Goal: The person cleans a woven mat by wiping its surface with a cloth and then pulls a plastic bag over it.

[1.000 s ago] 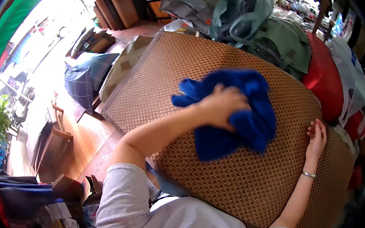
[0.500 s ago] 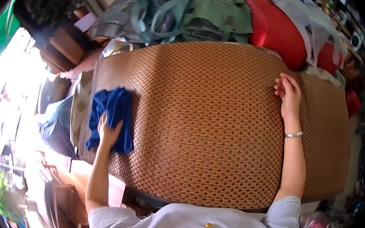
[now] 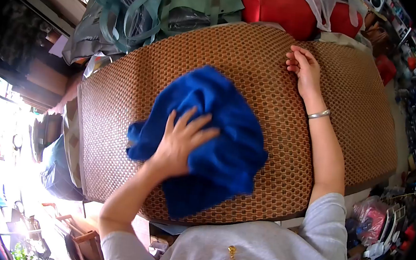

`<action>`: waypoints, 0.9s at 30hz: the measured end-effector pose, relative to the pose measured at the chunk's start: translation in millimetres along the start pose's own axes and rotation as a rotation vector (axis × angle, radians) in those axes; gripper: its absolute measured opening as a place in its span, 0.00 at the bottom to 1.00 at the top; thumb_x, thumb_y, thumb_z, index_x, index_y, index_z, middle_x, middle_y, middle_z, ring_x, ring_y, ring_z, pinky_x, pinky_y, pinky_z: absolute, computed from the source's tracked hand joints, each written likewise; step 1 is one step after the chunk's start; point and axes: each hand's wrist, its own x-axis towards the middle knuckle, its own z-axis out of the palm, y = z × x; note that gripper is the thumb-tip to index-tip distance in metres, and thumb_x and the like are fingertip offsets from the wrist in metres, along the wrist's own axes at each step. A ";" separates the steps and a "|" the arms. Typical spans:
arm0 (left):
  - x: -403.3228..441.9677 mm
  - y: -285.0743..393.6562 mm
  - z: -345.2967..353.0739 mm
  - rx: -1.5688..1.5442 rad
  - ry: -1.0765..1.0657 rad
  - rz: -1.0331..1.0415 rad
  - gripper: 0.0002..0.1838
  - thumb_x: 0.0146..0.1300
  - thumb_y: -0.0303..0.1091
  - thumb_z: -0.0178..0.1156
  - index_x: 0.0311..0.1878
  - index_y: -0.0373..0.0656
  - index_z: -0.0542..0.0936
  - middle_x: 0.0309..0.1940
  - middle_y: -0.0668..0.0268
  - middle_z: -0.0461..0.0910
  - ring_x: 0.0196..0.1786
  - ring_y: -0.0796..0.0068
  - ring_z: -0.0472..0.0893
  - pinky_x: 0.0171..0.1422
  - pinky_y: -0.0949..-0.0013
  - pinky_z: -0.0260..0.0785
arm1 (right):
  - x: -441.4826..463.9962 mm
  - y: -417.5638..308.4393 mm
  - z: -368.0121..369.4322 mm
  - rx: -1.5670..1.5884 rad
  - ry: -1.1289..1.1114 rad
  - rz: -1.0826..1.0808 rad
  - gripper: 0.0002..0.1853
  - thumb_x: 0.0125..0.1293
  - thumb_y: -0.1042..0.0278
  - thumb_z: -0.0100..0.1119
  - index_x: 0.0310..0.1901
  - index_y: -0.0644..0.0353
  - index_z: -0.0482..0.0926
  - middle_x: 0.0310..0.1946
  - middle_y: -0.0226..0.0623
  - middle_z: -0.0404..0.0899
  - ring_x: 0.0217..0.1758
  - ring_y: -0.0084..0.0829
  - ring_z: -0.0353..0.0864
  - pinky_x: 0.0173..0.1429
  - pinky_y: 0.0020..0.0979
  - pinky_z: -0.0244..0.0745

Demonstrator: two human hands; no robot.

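A blue cloth lies rumpled and partly unfolded in the middle of a brown woven mat. On top of it rests my left hand, slightly blurred, its fingers spread over the fabric. Part of the cloth beneath the palm is hidden. My right hand is at the far right part of the mat, near a ridge in the weave. Its fingers are loosely bent and a little apart, with nothing seen in them. A silver bracelet circles that wrist.
Along the mat's far edge stand a green bag, a grey-green bag with straps and a red bag. A wooden chair is at lower left. Assorted goods crowd the right side.
My left hand and the blue cloth have moved from the mat's left edge to its middle. The cloth is spread wider. The view has shifted and tilted; my right hand keeps its pose.
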 end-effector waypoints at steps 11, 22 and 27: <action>116.8 -171.9 -0.2 0.220 0.425 -0.693 0.40 0.52 0.58 0.68 0.68 0.56 0.69 0.70 0.65 0.65 0.74 0.53 0.60 0.70 0.32 0.51 | -1.5 -2.8 4.5 0.044 0.045 0.008 0.11 0.72 0.69 0.53 0.50 0.63 0.80 0.36 0.34 0.82 0.34 0.22 0.81 0.35 0.24 0.78; 174.4 -0.3 22.7 0.028 0.239 0.023 0.43 0.44 0.53 0.73 0.66 0.56 0.71 0.68 0.64 0.67 0.73 0.51 0.61 0.70 0.37 0.52 | 19.1 20.3 -34.3 0.210 0.437 -0.072 0.12 0.70 0.68 0.55 0.52 0.62 0.80 0.41 0.34 0.82 0.41 0.25 0.80 0.46 0.27 0.76; 243.7 30.2 28.0 -0.039 0.212 0.094 0.37 0.47 0.55 0.70 0.64 0.60 0.73 0.66 0.65 0.70 0.73 0.52 0.62 0.69 0.32 0.53 | 36.3 57.1 -98.1 0.234 0.504 0.031 0.16 0.73 0.69 0.50 0.58 0.65 0.76 0.45 0.40 0.81 0.47 0.32 0.81 0.54 0.30 0.77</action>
